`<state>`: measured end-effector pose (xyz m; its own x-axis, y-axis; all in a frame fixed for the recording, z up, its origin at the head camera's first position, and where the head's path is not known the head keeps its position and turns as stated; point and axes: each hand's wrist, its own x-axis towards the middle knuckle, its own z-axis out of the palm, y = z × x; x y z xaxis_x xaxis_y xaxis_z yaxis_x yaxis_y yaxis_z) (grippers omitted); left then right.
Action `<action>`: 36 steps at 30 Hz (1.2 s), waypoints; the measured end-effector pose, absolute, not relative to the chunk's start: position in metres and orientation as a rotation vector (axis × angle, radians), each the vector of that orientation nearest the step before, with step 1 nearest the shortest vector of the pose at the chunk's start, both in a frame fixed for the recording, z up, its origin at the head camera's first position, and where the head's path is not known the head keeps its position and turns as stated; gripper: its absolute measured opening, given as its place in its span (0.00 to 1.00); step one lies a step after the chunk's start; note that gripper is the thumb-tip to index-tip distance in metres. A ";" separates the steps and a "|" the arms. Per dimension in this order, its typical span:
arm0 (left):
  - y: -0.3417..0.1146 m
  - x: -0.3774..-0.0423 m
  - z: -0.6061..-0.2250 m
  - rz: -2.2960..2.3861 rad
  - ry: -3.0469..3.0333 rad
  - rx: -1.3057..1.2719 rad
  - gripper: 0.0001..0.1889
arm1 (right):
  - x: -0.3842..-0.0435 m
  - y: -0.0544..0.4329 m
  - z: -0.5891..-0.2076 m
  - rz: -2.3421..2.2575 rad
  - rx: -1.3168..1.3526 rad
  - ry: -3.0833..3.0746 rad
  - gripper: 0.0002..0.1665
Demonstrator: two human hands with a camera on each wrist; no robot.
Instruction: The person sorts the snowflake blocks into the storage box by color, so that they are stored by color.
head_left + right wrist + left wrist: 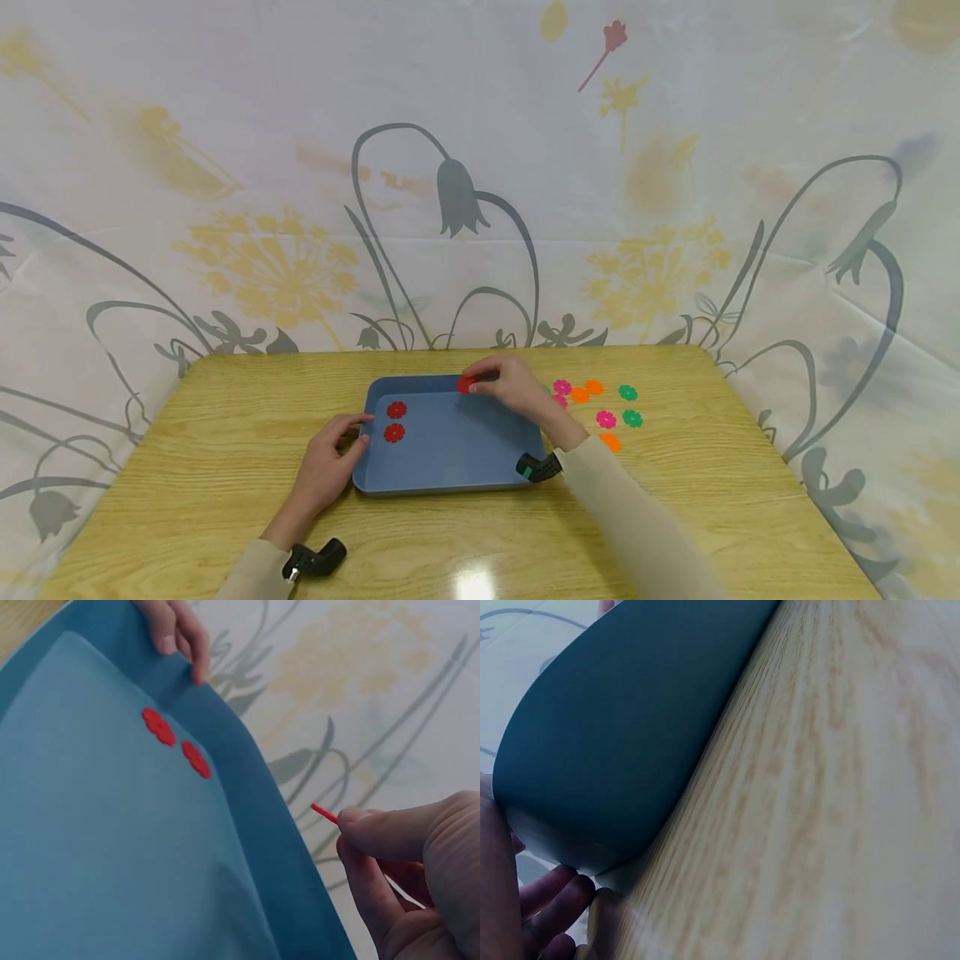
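Wood-grain table carries everything, w/ a glare spot at its near edge. Nearest comes the L hand at the tray's L side: fingers touch the rim, grip loose, holding nothing else. Blue tray lies flat, approx. mid-table. Inside, by its L wall, 2 are placed: nearer red & farther red, slightly apart, one behind the other.

Farther off, R hand pinches a 3rd red betw. thumb & fingers, grip narrow. It's up by the tray's far rim, not yet set down; can't tell if it's over the tray or just past it.

Off the tray's R side, loose on the table: oranges, pinks, greens, approx. 3 ea.; 1 green is part-hidden, so exact no. unclear. None of these in the tray. No loose red visible, so reds are prob. nearly done, only the held one left. Behind all: flowered cloth.
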<state>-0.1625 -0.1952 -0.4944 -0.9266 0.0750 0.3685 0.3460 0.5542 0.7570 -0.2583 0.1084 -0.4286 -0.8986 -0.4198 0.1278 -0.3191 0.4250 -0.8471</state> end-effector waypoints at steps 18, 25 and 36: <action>-0.194 -0.164 -0.494 -1.294 -2.503 -0.352 0.15 | -0.251 0.052 -0.442 -1.255 -0.892 2.300 0.12; -0.194 -0.164 -0.493 -1.287 -2.510 -0.342 0.15 | -0.248 0.038 -0.444 -1.188 -0.941 2.293 0.12; -0.194 -0.163 -0.493 -1.301 -2.509 -0.346 0.15 | -0.240 0.017 -0.446 -1.086 -0.943 2.323 0.07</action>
<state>-0.1632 -0.1945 -0.4933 -0.9280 0.0773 0.3644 0.3423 0.5626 0.7525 -0.2398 0.0175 -0.4463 -0.6889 -0.7209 -0.0752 -0.4049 0.4688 -0.7851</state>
